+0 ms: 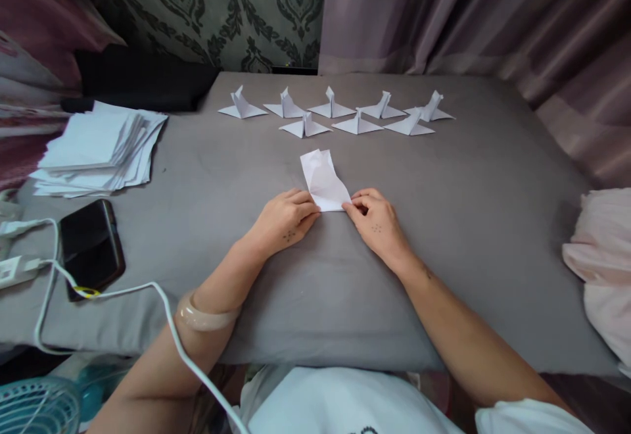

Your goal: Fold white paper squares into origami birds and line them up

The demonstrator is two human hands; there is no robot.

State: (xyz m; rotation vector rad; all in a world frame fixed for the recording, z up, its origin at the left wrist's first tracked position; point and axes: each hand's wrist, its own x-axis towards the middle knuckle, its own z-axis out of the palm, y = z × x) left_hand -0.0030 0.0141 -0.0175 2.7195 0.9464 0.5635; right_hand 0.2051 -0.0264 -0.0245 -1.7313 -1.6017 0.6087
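Note:
A partly folded sheet of white paper lies on the grey cloth in front of me, its far end lifted and bent. My left hand pinches its near left corner between thumb and fingers. At the near right corner, my right hand grips the edge with thumb and forefinger. The near edge between both hands looks straight and creased. Beyond it stand two rows of folded white paper figures, each with flat pointed sides and a raised middle part.
A stack of white paper sheets lies at the left. Nearer to me are a black phone and a white cable that crosses my left arm. Pinkish fabric bunches at the right edge. A blue fan shows at the lower left.

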